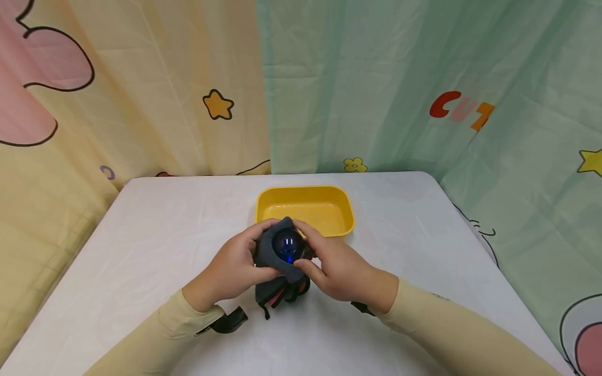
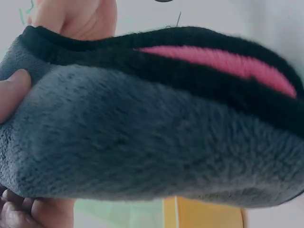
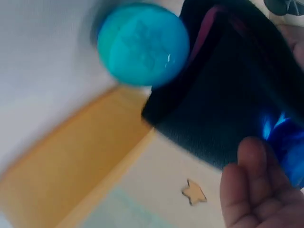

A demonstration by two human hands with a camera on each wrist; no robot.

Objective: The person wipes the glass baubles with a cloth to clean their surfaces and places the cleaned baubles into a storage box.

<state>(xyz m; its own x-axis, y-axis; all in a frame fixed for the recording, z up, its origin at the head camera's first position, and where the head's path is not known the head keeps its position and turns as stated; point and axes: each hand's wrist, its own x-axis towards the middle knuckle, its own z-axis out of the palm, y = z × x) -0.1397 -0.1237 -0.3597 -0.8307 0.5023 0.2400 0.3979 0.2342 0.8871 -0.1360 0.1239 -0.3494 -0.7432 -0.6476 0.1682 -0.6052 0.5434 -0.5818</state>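
Both hands hold up a dark grey plush cloth piece [image 1: 268, 256] with black edging and a pink lining, which shows as a strip in the left wrist view. My left hand [image 1: 235, 261] grips its left side, the thumb pressed on the grey plush [image 2: 118, 133]. A glossy blue ball [image 1: 287, 244] sits in the fold of the cloth. Around the ball's right side curl the fingers and thumb of my right hand [image 1: 336, 263]. In the right wrist view, a turquoise translucent round thing [image 3: 142, 45] with a flower pattern appears beside the cloth's black edge.
A yellow rectangular tray [image 1: 345, 224] stands on the white table [image 1: 141, 250] just beyond the hands. Black straps [image 1: 230, 319] are on the wrists. Printed curtains [image 1: 305, 94] hang behind the table and at both sides.
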